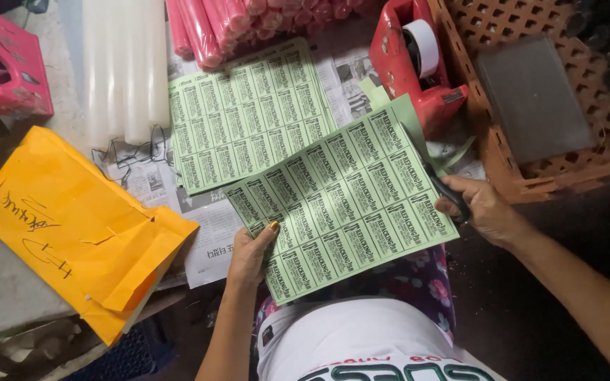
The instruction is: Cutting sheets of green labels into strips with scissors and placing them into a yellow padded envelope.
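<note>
My left hand (252, 254) pinches the near left edge of a light green sheet of printed labels (340, 197), held tilted above my lap. At the sheet's right edge, my right hand (485, 208) grips black-handled scissors (448, 192), whose blades are hidden by the paper. A narrow green strip (460, 152) curls away near the scissors. A second green label sheet (248, 113) lies flat on newspaper just beyond.
A yellow-orange envelope (79, 226) lies at the left. White candles (125, 67) and pink ones (213, 25) lie at the back. A red tape dispenser (418, 60) stands beside an orange plastic crate (531, 176); a pink dispenser (8, 67) sits far left.
</note>
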